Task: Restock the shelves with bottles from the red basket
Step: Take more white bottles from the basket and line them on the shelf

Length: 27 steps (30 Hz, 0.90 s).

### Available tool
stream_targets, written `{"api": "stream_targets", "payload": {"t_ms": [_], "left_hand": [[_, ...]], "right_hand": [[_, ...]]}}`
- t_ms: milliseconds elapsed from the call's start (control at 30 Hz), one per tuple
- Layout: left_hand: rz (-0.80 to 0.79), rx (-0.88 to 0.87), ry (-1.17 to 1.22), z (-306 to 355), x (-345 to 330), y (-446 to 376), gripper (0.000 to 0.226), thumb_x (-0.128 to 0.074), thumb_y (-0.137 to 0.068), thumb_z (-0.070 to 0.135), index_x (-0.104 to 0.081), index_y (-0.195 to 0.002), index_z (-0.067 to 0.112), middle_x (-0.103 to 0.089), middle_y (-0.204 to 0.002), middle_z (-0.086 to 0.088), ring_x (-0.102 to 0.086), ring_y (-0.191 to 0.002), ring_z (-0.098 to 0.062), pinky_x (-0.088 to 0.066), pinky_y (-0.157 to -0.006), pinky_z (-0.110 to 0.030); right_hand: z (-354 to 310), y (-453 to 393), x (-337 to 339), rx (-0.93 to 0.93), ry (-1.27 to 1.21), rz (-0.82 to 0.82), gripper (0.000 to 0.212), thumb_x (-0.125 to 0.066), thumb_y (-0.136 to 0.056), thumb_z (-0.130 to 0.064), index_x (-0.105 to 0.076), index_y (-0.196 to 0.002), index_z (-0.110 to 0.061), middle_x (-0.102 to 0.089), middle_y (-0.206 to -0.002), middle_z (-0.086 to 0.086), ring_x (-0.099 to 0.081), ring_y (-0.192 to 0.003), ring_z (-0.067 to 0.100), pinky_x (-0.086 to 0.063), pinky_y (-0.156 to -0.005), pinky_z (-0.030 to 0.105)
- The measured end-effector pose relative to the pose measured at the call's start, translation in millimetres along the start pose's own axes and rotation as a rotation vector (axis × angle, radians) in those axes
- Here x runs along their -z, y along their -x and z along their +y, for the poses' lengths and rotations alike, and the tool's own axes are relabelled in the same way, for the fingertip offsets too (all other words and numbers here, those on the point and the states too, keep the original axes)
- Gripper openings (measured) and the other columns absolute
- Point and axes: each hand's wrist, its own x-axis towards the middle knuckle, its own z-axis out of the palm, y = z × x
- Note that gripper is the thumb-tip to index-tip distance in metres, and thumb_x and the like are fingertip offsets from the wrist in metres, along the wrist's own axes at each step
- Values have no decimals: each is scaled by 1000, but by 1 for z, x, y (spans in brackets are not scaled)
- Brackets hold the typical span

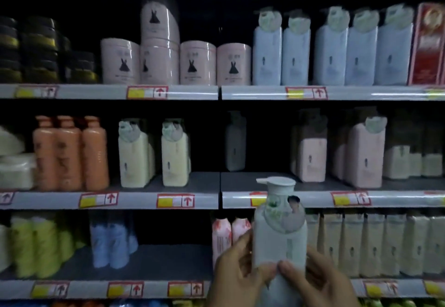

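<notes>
While a person faces dim, stocked shelves [168, 91], both hands clasp one pale pump bottle [280, 232] upright at lower centre of the frame. Left hand [234, 275] curls round the bottle's left side; right hand [320, 280] wraps its lower right, thumbs meeting on the front. Behind its pump head runs the middle shelf's edge, with pink bottles [363, 155] at centre right.

Pump bottle [280, 232]: pale matt plastic. Pink tubs [197, 63]: glossy. Shelf edge strips [108, 91]: shiny.
</notes>
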Motion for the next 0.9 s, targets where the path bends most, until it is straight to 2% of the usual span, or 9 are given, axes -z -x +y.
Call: {"api": "stream_targets", "payload": {"t_ms": [33,100,200,333,500,600,667,800,900], "left_hand": [[3,-16,-7,1,4,-10,62,-80,-78,-5,-60,-114,41,-75,-97,27,-72,-97,0,-55,-80,-14],[34,-74,-23,7,13,-44,60,-82,-76,-2,-61,-112,40,-75,-100,26,-72,-101,-1,-55,-82,-15],[70,-226,-54,32,23,-105,52,-79,-83,6,-59,-116,40,-74,-112,20,-68,-108,0,-55,-90,-20],[190,-375,-68,45,35,-178,52,-73,-88,5,-55,-118,43,-70,-117,15,-67,-111,-1,-53,-88,-16],[326,-336,-77,19,56,-223,48,-75,-87,10,-54,-116,41,-67,-109,19,-67,-104,-2,-54,-77,-12],[377,-303,-89,6,61,-240,45,-77,-86,18,-58,-124,34,-69,-108,16,-70,-101,-5,-56,-74,-16],[373,-269,-155,1,60,-249,53,-78,-85,16,-58,-132,28,-67,-106,20,-70,-98,-3,-57,-75,-17],[328,-217,-272,-5,54,-247,60,-76,-86,12,-53,-139,28,-62,-106,26,-67,-101,-1,-55,-77,-13],[332,-177,-322,-9,57,-245,61,-78,-84,12,-53,-137,27,-65,-112,16,-68,-104,-6,-59,-86,-25]], "right_hand": [[1,-10,-6,31,7,45,28,-80,-67,-10,-71,-86,-29,-81,-93,6,-72,-67,2,-52,-66,7],[-5,-36,-15,135,-14,-15,27,-80,-73,-13,-71,-93,-29,-79,-102,8,-72,-77,1,-54,-71,9],[-34,-90,-20,317,-67,-52,36,-76,-83,-11,-71,-115,-27,-79,-106,-8,-73,-99,2,-56,-82,14],[-71,-162,-47,567,66,-140,34,-68,-93,-15,-63,-121,-34,-74,-111,-19,-69,-106,-1,-56,-86,18],[-50,-234,-73,531,188,-291,37,-66,-95,-28,-60,-131,-28,-73,-120,-13,-67,-113,3,-57,-96,35],[-39,-259,-83,481,237,-303,38,-65,-95,-37,-61,-132,-29,-72,-118,-15,-67,-108,-3,-58,-94,33],[-33,-271,-84,426,242,-291,41,-66,-93,-39,-61,-133,-26,-72,-118,-12,-68,-107,-1,-58,-95,35],[-19,-277,-76,330,216,-290,45,-71,-90,-35,-61,-134,-28,-73,-119,-11,-70,-105,2,-59,-95,37],[-19,-273,-78,325,336,-244,58,-73,-80,-52,-59,-134,-35,-72,-115,-6,-71,-97,6,-60,-87,32]]}}
